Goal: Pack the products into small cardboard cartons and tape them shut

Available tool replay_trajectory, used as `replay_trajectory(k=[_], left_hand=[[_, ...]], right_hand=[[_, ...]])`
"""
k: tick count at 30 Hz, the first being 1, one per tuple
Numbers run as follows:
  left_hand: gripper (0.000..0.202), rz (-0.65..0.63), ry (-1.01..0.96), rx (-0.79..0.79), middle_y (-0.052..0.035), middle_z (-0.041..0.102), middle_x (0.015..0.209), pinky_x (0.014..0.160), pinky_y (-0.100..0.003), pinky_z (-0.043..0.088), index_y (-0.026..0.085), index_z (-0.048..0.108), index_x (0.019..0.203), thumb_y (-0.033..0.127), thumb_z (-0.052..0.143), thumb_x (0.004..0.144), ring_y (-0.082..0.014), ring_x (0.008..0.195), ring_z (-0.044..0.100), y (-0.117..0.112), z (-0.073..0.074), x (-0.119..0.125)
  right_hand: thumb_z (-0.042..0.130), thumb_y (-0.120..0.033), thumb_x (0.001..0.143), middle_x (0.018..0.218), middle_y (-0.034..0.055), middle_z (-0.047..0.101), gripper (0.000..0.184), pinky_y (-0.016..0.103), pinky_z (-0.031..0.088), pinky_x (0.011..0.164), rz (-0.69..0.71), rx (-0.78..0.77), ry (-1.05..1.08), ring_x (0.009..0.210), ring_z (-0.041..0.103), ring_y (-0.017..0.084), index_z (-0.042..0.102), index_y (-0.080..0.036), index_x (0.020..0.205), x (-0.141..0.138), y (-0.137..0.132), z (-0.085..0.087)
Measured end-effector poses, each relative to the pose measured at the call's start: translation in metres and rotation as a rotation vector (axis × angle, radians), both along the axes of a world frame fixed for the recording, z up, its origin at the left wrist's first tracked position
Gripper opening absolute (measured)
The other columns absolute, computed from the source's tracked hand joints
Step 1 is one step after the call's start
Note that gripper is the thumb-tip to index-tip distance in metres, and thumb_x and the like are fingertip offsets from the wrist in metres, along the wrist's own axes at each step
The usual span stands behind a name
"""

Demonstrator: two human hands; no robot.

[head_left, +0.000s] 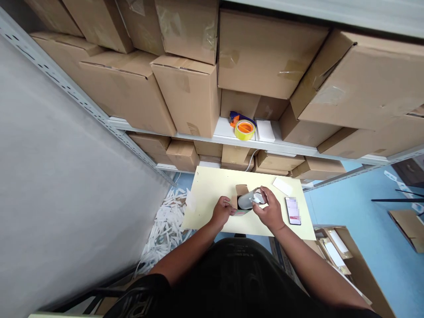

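Observation:
On the pale yellow table (212, 185), a small cardboard box (242, 189) lies with its flaps open. My left hand (221, 213) pinches the box's left edge between thumb and fingers. A silver cylinder (245, 201), which looks like a metal tumbler, lies tilted with its left end in the mouth of the box. Around its shiny right end, my right hand (272, 213) is closed, thumb below and fingers above. How deep the cylinder sits in the box is hidden.
A phone (293, 211) and a white card (282, 186) lie right of my hands. Shelves behind hold several cartons (185, 92), a yellow tape roll (245, 130) and a white box (265, 130). Shredded paper (165, 225) covers the floor at left; an open carton (351, 251) stands at right.

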State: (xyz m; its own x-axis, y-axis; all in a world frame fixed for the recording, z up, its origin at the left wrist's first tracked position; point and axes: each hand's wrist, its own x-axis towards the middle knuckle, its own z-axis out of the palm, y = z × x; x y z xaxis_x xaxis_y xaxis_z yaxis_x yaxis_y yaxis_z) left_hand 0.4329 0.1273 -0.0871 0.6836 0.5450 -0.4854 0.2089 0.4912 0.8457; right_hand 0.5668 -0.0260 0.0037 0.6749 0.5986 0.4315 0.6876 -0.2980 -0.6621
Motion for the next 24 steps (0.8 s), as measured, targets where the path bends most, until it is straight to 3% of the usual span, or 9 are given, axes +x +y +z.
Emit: replay_trajectory(k=[3, 6, 11, 14, 18, 21, 24], left_hand=[[0.034, -0.037, -0.01, 0.039, 0.0085, 0.058, 0.064, 0.064, -0.03, 0.058, 0.023, 0.05, 0.098, 0.02, 0.07, 0.071, -0.0195, 0.068, 0.074, -0.002, 0.0, -0.001], [0.032, -0.072, -0.032, 0.104, 0.0087, 0.058, 0.064, 0.066, -0.028, 0.056, 0.023, 0.051, 0.101, 0.02, 0.067, 0.073, -0.0176, 0.068, 0.073, -0.003, 0.001, -0.003], [0.035, -0.118, -0.001, 0.152, 0.0071, 0.06, 0.067, 0.068, -0.028, 0.055, 0.023, 0.053, 0.106, 0.021, 0.067, 0.074, -0.0176, 0.07, 0.073, -0.005, 0.0, -0.003], [0.036, -0.131, -0.008, 0.147, 0.0068, 0.06, 0.068, 0.068, -0.029, 0.055, 0.022, 0.052, 0.108, 0.023, 0.067, 0.075, -0.0184, 0.072, 0.073, -0.007, -0.001, -0.002], [0.037, -0.176, -0.034, 0.174, 0.0065, 0.06, 0.07, 0.068, -0.028, 0.053, 0.022, 0.053, 0.109, 0.025, 0.068, 0.076, -0.0177, 0.071, 0.072, -0.01, -0.005, -0.001], [0.035, -0.194, -0.032, 0.228, 0.006, 0.061, 0.071, 0.069, -0.028, 0.053, 0.021, 0.055, 0.111, 0.025, 0.067, 0.078, -0.0165, 0.07, 0.07, -0.011, -0.006, -0.001], [0.034, -0.233, -0.023, 0.405, 0.0046, 0.063, 0.076, 0.072, -0.027, 0.052, 0.023, 0.058, 0.113, 0.022, 0.066, 0.08, -0.015, 0.073, 0.066, -0.011, -0.001, -0.001]], right_hand=[[0.068, -0.026, 0.08, 0.125, 0.0139, 0.067, 0.059, 0.046, 0.059, 0.097, 0.043, -0.062, -0.054, 0.11, 0.068, 0.029, 0.053, -0.02, 0.137, -0.003, -0.001, -0.01], [0.067, -0.027, 0.08, 0.123, 0.014, 0.068, 0.059, 0.047, 0.059, 0.095, 0.11, -0.139, -0.073, 0.11, 0.068, 0.03, 0.052, -0.02, 0.137, -0.004, 0.0, -0.032], [0.067, -0.023, 0.079, 0.123, 0.0152, 0.067, 0.053, 0.057, 0.05, 0.104, 0.208, -0.249, -0.142, 0.119, 0.062, 0.035, 0.056, -0.02, 0.131, -0.003, -0.002, -0.065], [0.064, -0.02, 0.079, 0.131, 0.0164, 0.063, 0.053, 0.058, 0.047, 0.107, 0.253, -0.294, -0.134, 0.127, 0.056, 0.035, 0.057, -0.019, 0.132, 0.0, -0.003, -0.07], [0.064, -0.016, 0.076, 0.147, 0.0157, 0.052, 0.056, 0.059, 0.043, 0.113, 0.318, -0.351, -0.095, 0.138, 0.047, 0.036, 0.06, -0.021, 0.132, 0.003, -0.005, -0.065], [0.064, -0.016, 0.076, 0.153, 0.0171, 0.044, 0.07, 0.058, 0.042, 0.114, 0.221, -0.295, -0.001, 0.143, 0.041, 0.036, 0.049, -0.021, 0.144, 0.001, -0.012, -0.064], [0.062, -0.024, 0.084, 0.139, 0.0166, 0.053, 0.061, 0.053, 0.055, 0.1, 0.038, -0.215, 0.173, 0.127, 0.056, 0.032, 0.046, -0.021, 0.143, -0.006, -0.027, -0.07]])
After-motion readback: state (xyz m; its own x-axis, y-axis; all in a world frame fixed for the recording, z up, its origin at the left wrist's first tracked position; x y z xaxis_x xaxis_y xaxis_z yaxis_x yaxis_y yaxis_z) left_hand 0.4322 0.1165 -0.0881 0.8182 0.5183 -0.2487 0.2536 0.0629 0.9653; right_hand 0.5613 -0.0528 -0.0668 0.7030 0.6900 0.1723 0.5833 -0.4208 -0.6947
